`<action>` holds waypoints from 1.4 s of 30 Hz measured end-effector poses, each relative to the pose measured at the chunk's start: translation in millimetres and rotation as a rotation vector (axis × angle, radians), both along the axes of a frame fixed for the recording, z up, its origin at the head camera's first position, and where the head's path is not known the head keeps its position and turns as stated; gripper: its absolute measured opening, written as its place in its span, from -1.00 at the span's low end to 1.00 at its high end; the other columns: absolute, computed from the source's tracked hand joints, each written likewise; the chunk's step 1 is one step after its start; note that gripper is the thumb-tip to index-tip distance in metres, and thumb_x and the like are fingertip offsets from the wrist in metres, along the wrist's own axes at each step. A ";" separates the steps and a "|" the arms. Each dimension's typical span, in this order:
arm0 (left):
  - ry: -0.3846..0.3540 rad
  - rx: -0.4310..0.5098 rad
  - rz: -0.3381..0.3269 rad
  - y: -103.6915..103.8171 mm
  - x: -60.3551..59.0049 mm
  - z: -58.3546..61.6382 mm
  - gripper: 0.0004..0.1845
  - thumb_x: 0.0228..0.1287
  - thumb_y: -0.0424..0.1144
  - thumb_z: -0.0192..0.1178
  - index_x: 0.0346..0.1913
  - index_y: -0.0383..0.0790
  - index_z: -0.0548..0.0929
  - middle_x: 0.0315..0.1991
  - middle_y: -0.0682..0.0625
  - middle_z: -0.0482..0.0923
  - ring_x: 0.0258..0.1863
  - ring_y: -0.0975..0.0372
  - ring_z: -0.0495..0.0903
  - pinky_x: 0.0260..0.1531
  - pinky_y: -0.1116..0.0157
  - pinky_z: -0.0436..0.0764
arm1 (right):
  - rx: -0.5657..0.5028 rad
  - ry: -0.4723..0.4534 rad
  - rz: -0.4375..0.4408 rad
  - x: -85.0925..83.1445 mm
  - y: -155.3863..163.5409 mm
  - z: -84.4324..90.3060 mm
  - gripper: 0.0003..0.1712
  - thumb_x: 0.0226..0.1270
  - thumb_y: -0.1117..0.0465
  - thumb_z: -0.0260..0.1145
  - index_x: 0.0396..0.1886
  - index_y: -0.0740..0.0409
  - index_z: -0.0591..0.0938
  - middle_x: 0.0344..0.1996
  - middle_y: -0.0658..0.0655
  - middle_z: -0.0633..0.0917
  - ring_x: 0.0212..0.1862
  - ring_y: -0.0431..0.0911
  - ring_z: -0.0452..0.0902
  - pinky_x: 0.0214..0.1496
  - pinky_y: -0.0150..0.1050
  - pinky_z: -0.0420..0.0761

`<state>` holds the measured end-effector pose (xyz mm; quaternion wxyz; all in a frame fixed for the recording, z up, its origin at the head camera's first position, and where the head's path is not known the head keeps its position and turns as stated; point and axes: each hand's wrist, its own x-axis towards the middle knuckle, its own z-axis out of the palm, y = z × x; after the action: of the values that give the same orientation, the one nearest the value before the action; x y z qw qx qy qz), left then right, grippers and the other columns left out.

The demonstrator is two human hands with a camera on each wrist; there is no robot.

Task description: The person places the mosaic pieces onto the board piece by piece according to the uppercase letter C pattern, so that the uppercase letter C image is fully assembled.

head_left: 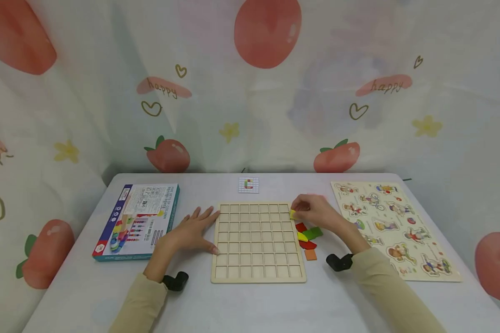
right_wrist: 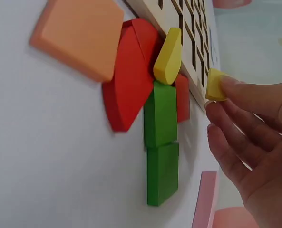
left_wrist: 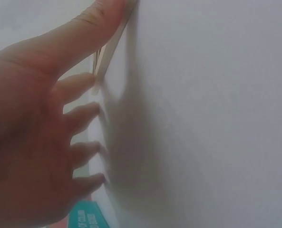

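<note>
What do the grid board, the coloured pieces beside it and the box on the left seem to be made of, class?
Grid board: pale unpainted wood, probably thin plywood, matt, with cut-out square cells. Coloured pieces: likely painted wood or dense foam; flat solid colours, thick blunt edges. The yellow piece pinched in the right hand's fingers looks the same. Box: printed cardboard, slightly glossy.

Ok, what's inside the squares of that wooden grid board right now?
The wooden grid board shows only bare squares, with no pieces in them. The right hand pinches a yellow piece at its top right corner, hiding a little of that edge. The left hand rests on its left edge.
</note>
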<state>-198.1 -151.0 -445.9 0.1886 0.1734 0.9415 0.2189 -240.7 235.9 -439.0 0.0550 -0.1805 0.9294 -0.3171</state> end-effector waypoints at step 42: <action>-0.015 0.044 0.047 5.0 0.4 1.4 0.18 -0.07 0.03 0.64 0.61 -0.11 0.23 0.67 -0.14 -0.01 0.66 -0.21 -0.23 0.59 -0.26 -0.17 | -0.009 -0.100 0.142 -18.1 -73.0 -4.6 -0.88 0.37 0.28 0.43 -0.14 0.12 0.77 -0.27 0.01 0.78 -0.28 -0.16 0.56 -0.12 -0.27 0.61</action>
<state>-197.8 -146.0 -444.4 0.1867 0.1537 0.9388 0.2453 -258.8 163.0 -443.6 0.1227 -0.2301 0.9090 -0.3250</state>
